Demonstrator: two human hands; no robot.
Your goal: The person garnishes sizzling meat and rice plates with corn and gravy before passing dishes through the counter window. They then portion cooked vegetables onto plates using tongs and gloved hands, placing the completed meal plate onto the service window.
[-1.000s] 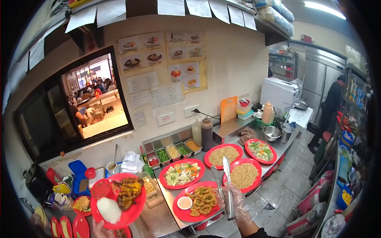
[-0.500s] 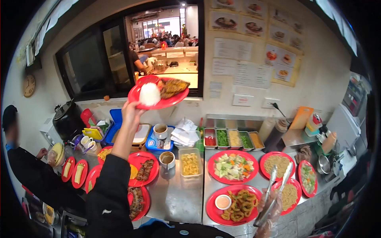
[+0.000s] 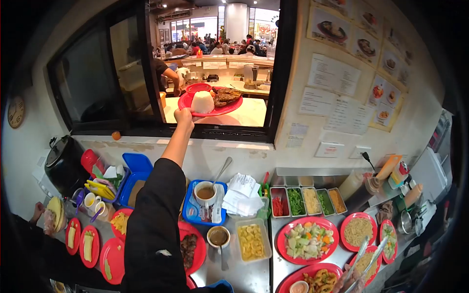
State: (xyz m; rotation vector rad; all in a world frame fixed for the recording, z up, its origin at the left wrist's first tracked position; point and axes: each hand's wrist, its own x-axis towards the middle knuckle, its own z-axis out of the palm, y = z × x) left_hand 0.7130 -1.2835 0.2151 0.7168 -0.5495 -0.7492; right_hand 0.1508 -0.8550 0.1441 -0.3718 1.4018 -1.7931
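My left hand (image 3: 184, 118) is stretched out at the pass-through window, closed on the near edge of a red plate (image 3: 222, 112). On that plate sit a mound of white rice (image 3: 202, 102), a browned piece of grilled meat or fish (image 3: 226, 96) and a small red bowl (image 3: 199, 88). Low at the right, my gloved right hand (image 3: 359, 284) is closed around metal tongs (image 3: 376, 255), whose arms are spread with nothing seen between them. Beside it are a plate of fried rings (image 3: 320, 282) and a plate of noodles (image 3: 366, 266).
Chopped vegetables (image 3: 308, 240) fill another red plate. Several metal topping trays (image 3: 295, 201) line the wall. A sauce cup (image 3: 218, 237) and a plastic tub (image 3: 254, 239) stand mid-counter. A co-worker's hand (image 3: 38, 212) is at far left. The window frame (image 3: 281, 73) bounds the opening.
My left hand has carried the red plate forward into the window opening, and the plate looks more level. The view has shifted upward and left. My right hand still holds the tongs.
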